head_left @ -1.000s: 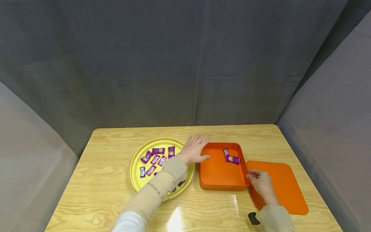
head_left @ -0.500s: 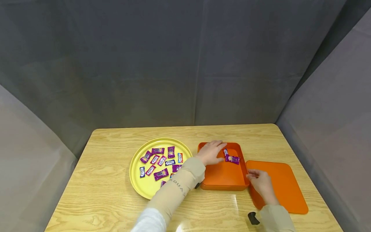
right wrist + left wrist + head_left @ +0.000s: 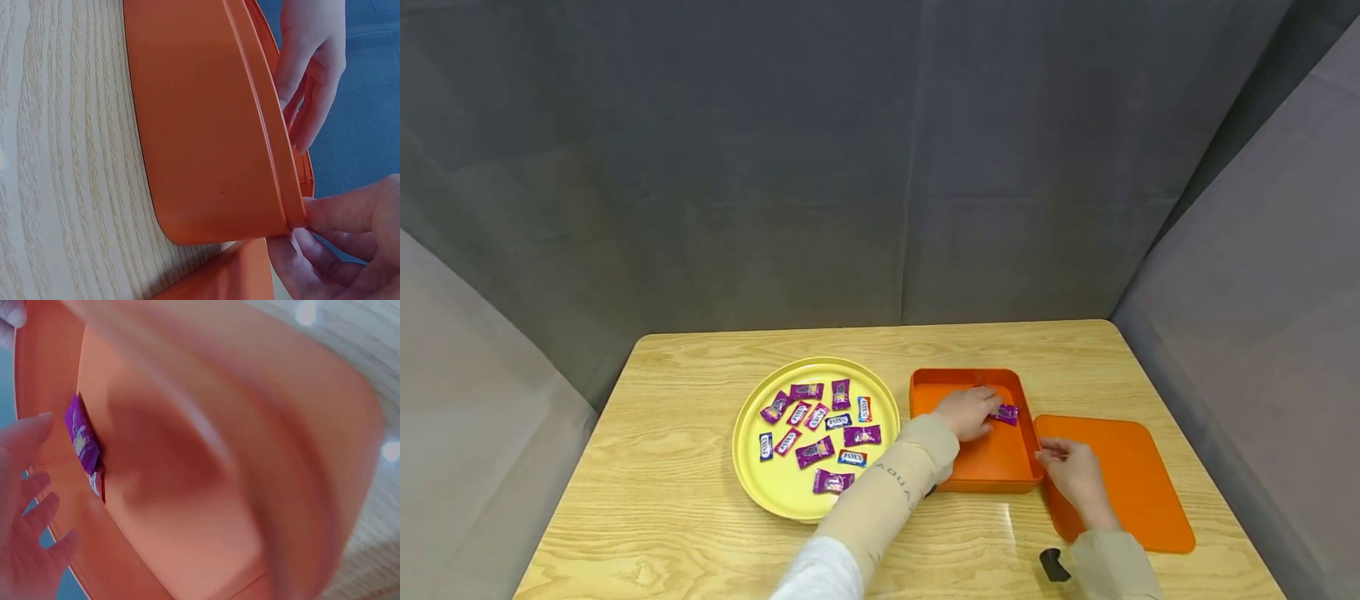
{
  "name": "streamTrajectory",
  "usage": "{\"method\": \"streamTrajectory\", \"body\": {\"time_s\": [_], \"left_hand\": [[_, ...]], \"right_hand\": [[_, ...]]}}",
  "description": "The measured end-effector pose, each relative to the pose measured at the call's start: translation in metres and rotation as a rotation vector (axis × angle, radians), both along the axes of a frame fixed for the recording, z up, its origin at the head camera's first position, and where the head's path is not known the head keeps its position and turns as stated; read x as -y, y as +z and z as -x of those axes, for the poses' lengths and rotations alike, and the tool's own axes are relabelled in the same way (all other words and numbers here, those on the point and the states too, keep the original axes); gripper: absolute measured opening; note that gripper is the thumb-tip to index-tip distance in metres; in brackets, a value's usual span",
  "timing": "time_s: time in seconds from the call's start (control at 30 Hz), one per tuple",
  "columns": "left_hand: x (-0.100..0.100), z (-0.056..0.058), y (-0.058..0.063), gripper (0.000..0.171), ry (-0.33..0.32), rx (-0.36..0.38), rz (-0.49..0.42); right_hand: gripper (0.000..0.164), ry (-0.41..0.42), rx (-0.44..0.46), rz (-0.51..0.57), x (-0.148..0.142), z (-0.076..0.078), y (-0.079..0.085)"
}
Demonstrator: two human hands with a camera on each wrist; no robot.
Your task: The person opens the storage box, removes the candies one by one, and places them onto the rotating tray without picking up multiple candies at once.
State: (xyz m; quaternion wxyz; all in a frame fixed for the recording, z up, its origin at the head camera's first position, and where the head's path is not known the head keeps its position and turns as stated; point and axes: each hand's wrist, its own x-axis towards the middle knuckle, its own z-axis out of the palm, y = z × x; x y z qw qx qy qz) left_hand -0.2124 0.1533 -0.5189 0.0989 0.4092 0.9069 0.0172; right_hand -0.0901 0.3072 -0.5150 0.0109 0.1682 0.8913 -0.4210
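An orange square box (image 3: 992, 485) stands on the table, with my left hand (image 3: 967, 412) reaching inside it from the left. In the left wrist view the fingers of that hand (image 3: 28, 506) are loosely spread with nothing held, beside a purple-wrapped candy (image 3: 82, 434). A smaller wrapped candy (image 3: 95, 484) lies against it on the box floor; in the head view my hand mostly hides it. My right hand (image 3: 1075, 475) pinches the box's right rim, thumb (image 3: 337, 214) on one side of the wall and fingers on the other. A yellow round plate (image 3: 752, 479) holds several wrapped candies.
An orange lid (image 3: 1138, 483) lies flat on the table to the right of the box, partly under my right hand. Wood-grain table (image 3: 640, 467) surrounds the plate. A dark curtain (image 3: 775, 167) hangs behind the table, with grey panels at both sides.
My left hand has moved right, from above the plate's right edge into the box, over the candies there. More of the plate's candies show now. My right hand has kept its hold.
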Motion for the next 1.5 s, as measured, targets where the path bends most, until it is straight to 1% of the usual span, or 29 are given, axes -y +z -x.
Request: {"method": "streamTrajectory", "body": {"time_s": [0.17, 0.3, 0.43, 0.5, 0.7, 0.83, 0.97, 1.07, 1.2, 1.23, 1.3, 1.37, 1.43, 1.47, 1.5], "left_hand": [[-0.008, -0.002, -0.003, 0.053, -0.023, 0.011, 0.07], [-0.01, -0.006, -0.004, 0.052, -0.03, 0.026, 0.127], [-0.009, -0.01, -0.005, 0.053, -0.005, 0.05, 0.172], [-0.009, -0.012, -0.005, 0.052, 0.005, 0.059, 0.179], [-0.011, -0.013, -0.008, 0.051, 0.002, 0.046, 0.211], [-0.01, -0.012, -0.008, 0.048, -0.005, 0.021, 0.188], [-0.01, -0.01, -0.009, 0.035, -0.012, 0.0, 0.148], [-0.012, -0.007, -0.012, 0.025, -0.005, 0.009, 0.117], [-0.015, -0.001, -0.02, 0.017, 0.0, 0.007, 0.105], [-0.017, 0.004, -0.031, 0.014, -0.001, -0.004, 0.075], [-0.017, 0.006, -0.034, 0.012, 0.007, 0.001, 0.066], [-0.016, 0.006, -0.034, 0.01, 0.016, 0.018, 0.049], [-0.014, 0.004, -0.03, 0.01, 0.036, 0.042, 0.022], [-0.011, -0.001, -0.02, 0.009, 0.045, 0.058, 0.041], [-0.01, -0.002, -0.017, 0.01, 0.048, 0.06, 0.039]], "right_hand": [[0.028, 0.004, -0.011, -0.022, 0.0, 0.0, -0.001], [0.029, 0.005, 0.002, -0.03, 0.003, 0.001, -0.002], [0.029, 0.009, 0.013, -0.019, 0.005, 0.001, -0.003], [0.029, 0.009, 0.006, -0.01, 0.005, 0.001, -0.003], [0.028, -0.002, 0.003, -0.004, 0.005, 0.001, -0.002], [0.028, -0.005, 0.004, -0.004, 0.004, 0.001, -0.001], [0.029, -0.001, 0.001, 0.0, 0.003, 0.0, -0.002], [0.029, 0.001, -0.002, -0.007, 0.002, 0.0, -0.002], [0.03, 0.003, 0.0, -0.013, 0.001, -0.001, -0.001], [0.03, 0.003, 0.001, -0.014, 0.0, -0.001, -0.001], [0.03, 0.003, 0.002, -0.015, 0.0, -0.001, 0.0], [0.03, 0.003, 0.004, -0.013, 0.0, -0.001, 0.0], [0.029, 0.0, 0.004, -0.014, 0.0, -0.001, 0.001], [0.029, 0.0, 0.006, -0.011, 0.0, -0.001, 0.001], [0.029, 0.0, 0.006, -0.01, 0.001, -0.001, 0.001]]}}
